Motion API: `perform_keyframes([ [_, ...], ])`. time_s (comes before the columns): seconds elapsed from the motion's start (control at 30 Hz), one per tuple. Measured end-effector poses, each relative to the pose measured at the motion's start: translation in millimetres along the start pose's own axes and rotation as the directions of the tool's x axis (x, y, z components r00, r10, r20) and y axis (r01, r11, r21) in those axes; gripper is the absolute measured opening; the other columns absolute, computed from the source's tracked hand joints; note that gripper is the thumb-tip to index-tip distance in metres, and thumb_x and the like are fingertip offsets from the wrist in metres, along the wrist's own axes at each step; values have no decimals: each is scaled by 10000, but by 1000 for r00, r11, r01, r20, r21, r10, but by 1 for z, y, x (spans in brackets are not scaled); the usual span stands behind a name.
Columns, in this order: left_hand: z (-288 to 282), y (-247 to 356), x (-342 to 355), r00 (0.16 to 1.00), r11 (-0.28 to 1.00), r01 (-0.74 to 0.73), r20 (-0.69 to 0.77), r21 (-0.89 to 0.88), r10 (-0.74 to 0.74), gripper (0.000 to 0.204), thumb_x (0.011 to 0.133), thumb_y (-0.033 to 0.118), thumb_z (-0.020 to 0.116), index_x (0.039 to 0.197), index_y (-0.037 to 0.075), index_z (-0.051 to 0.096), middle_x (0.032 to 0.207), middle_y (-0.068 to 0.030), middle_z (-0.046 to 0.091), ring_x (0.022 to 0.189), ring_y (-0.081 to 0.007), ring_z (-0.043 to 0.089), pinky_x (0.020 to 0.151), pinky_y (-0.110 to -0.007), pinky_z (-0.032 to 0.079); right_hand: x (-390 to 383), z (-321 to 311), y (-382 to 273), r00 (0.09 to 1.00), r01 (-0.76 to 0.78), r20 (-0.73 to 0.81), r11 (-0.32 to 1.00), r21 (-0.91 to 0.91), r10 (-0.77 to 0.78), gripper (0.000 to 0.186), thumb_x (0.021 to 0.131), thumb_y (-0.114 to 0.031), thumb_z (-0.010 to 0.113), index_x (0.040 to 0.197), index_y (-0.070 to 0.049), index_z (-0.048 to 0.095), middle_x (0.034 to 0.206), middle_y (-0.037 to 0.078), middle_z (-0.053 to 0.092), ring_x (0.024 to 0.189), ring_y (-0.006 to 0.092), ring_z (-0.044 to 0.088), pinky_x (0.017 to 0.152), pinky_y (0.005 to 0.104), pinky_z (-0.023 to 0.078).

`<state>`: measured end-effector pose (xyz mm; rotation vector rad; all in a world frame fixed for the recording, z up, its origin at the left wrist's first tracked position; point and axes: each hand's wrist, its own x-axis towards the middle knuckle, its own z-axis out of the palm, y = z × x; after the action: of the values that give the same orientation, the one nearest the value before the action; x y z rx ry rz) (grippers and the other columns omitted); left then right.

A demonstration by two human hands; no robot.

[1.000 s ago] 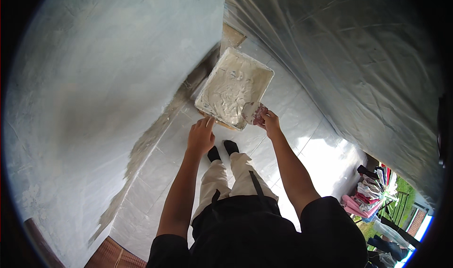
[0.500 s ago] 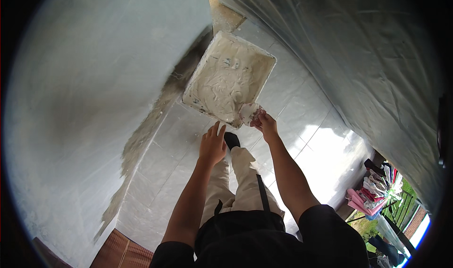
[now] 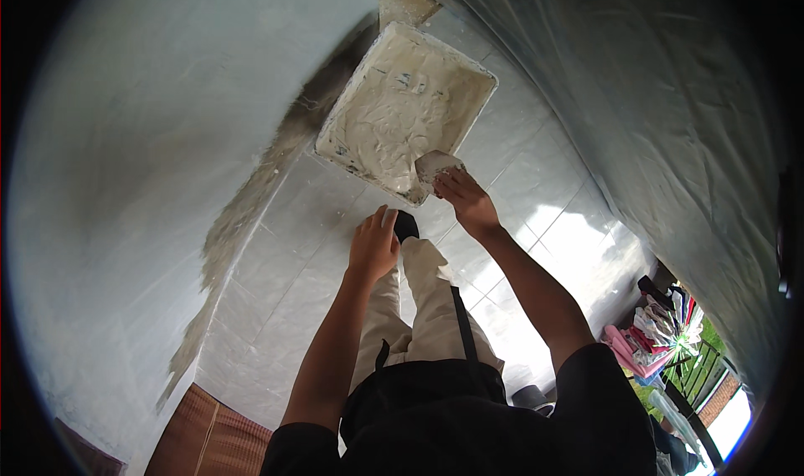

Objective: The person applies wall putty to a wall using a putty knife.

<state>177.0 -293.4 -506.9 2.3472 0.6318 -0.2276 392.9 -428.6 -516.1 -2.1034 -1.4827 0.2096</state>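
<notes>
A rectangular tray (image 3: 465, 79) of off-white paste lies on the grey tiled floor (image 3: 285, 250). My right hand (image 3: 469, 204) grips a small paste-smeared scraper (image 3: 436, 162) at the tray's lower right corner, its fingers over the near side of the blade. My left hand (image 3: 373, 243) is below the tray with loosely bent fingers, apart and holding nothing that I can see. Beneath my hands show my legs in pale trousers (image 3: 425, 308) and a dark sock (image 3: 405, 225).
A pale wall (image 3: 151, 141) with a rough, unpainted lower strip (image 3: 222, 233) runs along the left. Plastic sheeting (image 3: 636, 99) hangs on the right. Hanging clothes (image 3: 636, 346) show at the lower right, a brown woven panel (image 3: 205, 434) at the lower left, and a board (image 3: 406, 3) behind the tray.
My right hand has turned, bringing its fingers over the scraper and tilting it. The tray appears higher in the view. My left hand sits a little further right than a second ago.
</notes>
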Motion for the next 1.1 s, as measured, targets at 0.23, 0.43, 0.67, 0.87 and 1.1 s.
perform_keyframes([
  [0.23, -1, -8, -12, 998, 1000, -9, -58, -14, 8, 510, 792, 120, 619, 1278, 41, 485, 1288, -144, 530, 1144, -322, 540, 932, -459, 449, -30, -9, 32, 877, 432, 333, 873, -227, -347, 330, 791, -130, 609, 1116, -93, 649, 1260, 43, 597, 1263, 237, 498, 1092, 392, 412],
  [0.43, 2, -4, -17, 999, 1000, -7, -33, -23, 6, 430, 798, 118, 616, 1212, 38, 536, 1092, -128, 625, 998, -309, 601, 857, -450, 475, -28, -37, 1, 970, 195, 167, 976, -100, -176, 281, 787, -32, 605, 1062, -64, 655, 1114, 100, 660, 1091, 282, 613, 969, 398, 488],
  [0.67, -4, 2, -13, 999, 985, 44, -12, -168, -47, 283, 827, 104, 600, 1099, 27, 584, 981, -134, 665, 894, -316, 635, 799, -434, 504, 55, 2, 0, 844, -479, -126, 839, 259, 521, 231, 896, -85, 583, 1110, -3, 605, 920, 195, 693, 822, 370, 677, 716, 419, 543],
  [0.87, -12, -12, -26, 991, 961, 124, -14, -246, -131, 236, 847, 112, 596, 1075, 47, 591, 948, -119, 683, 886, -314, 651, 768, -439, 514, 97, 30, 31, 832, -502, -194, 854, 134, 520, 189, 893, -112, 572, 1061, -61, 643, 874, 230, 668, 816, 411, 650, 712, 482, 527],
  [1.1, -4, -20, -35, 986, 965, 163, 16, -205, -163, 243, 852, 132, 589, 1081, 52, 591, 952, -119, 686, 898, -308, 655, 785, -427, 519, 114, 37, 35, 864, -466, -149, 876, 129, 481, 213, 876, -105, 596, 1075, -63, 661, 905, 210, 676, 833, 402, 650, 724, 462, 532],
])
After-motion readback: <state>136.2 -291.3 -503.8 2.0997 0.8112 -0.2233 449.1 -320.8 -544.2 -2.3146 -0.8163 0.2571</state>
